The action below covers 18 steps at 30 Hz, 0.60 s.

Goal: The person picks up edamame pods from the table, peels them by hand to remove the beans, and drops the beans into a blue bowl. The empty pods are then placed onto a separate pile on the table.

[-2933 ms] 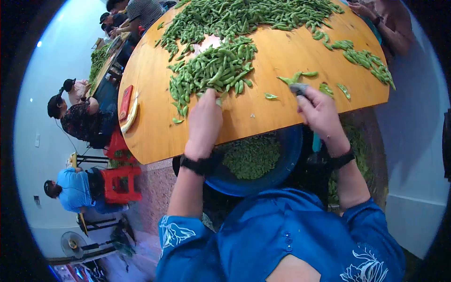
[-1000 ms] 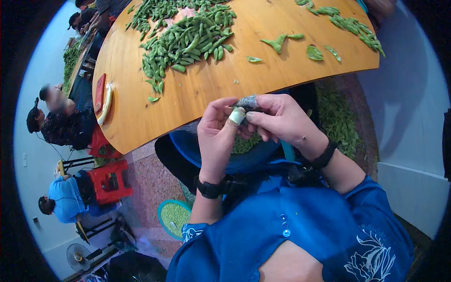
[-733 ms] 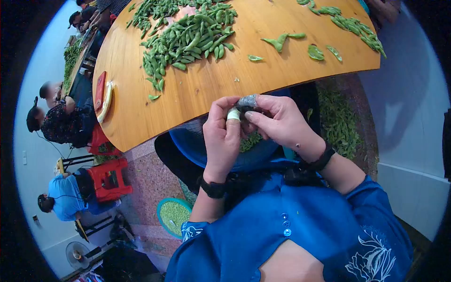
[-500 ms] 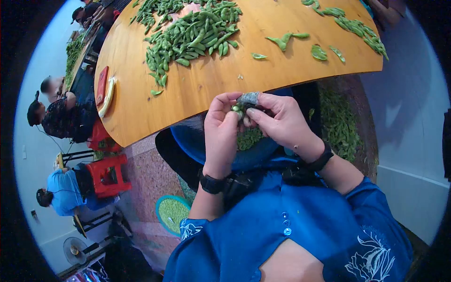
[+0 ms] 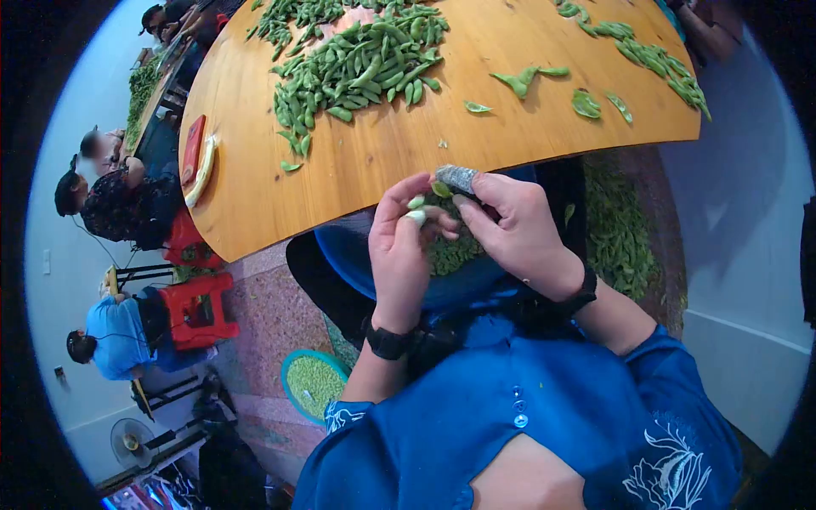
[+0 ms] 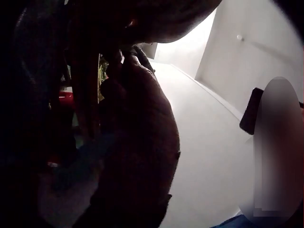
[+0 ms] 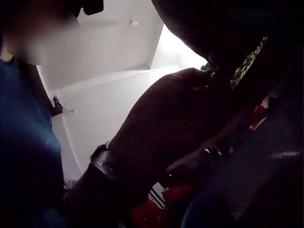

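In the head view both hands meet just past the table's front edge, over a blue basin of shelled green beans. My right hand pinches a green soybean pod between thumb and a finger; a grey wrap covers one fingertip. My left hand is loosely curved, its index fingertip right by the pod and its thumb apart. A white wrap is on that thumb, with a small pale green piece just above it. Both wrist views show the hands as dark silhouettes.
Heaped pods lie on the wooden table, with loose pods to the right. A red object is near its left edge. On the floor stand a round tray of beans and a red stool. Other people sit at left.
The hands drew back from the table and came together over the basin. Since half a second ago, the left thumb has moved away from the pod. The view has shifted slightly.
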Motion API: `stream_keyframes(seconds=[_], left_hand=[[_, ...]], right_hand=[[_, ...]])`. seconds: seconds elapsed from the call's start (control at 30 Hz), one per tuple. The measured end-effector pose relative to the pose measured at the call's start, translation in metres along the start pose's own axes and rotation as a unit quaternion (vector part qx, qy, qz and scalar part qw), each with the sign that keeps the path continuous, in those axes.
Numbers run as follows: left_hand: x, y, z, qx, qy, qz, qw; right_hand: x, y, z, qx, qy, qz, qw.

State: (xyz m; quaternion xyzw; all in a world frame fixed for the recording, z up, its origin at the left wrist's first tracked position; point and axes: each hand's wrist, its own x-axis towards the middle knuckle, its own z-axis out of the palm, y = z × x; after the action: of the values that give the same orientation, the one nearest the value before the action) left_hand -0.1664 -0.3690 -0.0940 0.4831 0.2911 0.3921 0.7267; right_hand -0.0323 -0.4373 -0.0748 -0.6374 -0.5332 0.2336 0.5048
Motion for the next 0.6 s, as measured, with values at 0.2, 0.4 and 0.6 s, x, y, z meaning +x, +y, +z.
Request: stream_keyframes(seconds=[0.2,0.4,0.6], left_hand=[[-0.015,0.016,-0.023,0.287,-0.055,-0.083,0.953],[0.051,0.053,-0.001,0.624,-0.006,0.202,0.755],[0.151,0.028,0.011,0.680,-0.016,0.239,0.693]], right_hand=[[0.016,0.025,-0.016,-0.025,0.114,-0.113,0.987],[0.056,0.057,-0.073,-0.141,0.161,0.006,0.977],[0.058,0.062,-0.082,0.021,0.112,0.149,0.982]])
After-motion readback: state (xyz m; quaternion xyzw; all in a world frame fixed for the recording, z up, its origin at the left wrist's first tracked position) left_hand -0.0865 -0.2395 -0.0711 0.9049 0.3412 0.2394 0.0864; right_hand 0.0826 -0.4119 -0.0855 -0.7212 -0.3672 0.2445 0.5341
